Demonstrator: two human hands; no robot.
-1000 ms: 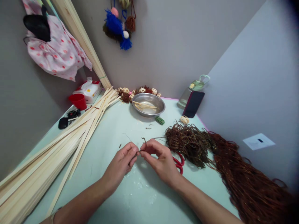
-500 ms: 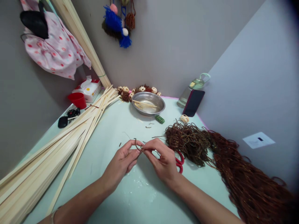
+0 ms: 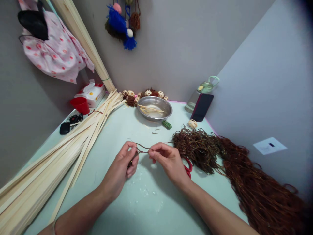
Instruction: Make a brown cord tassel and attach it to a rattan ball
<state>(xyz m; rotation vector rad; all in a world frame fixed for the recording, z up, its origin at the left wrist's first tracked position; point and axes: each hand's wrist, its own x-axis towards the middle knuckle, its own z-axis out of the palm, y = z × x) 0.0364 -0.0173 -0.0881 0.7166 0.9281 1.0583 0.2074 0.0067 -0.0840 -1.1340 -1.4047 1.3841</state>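
The left hand (image 3: 117, 173) and right hand (image 3: 168, 160) each pinch the brown cord (image 3: 143, 152) between thumb and fingers, above the table (image 3: 146, 205), apparently so the short span between them stays drawn out. More dark cord seems tucked in the left palm, though the fingers hide most of it. The pile (image 3: 195, 148) and scissors (image 3: 188, 166) lie beside the right hand, probably for easy reach. Half a second earlier the fingertips nearly meet; now they stand apart, with two strands bridging the gap.
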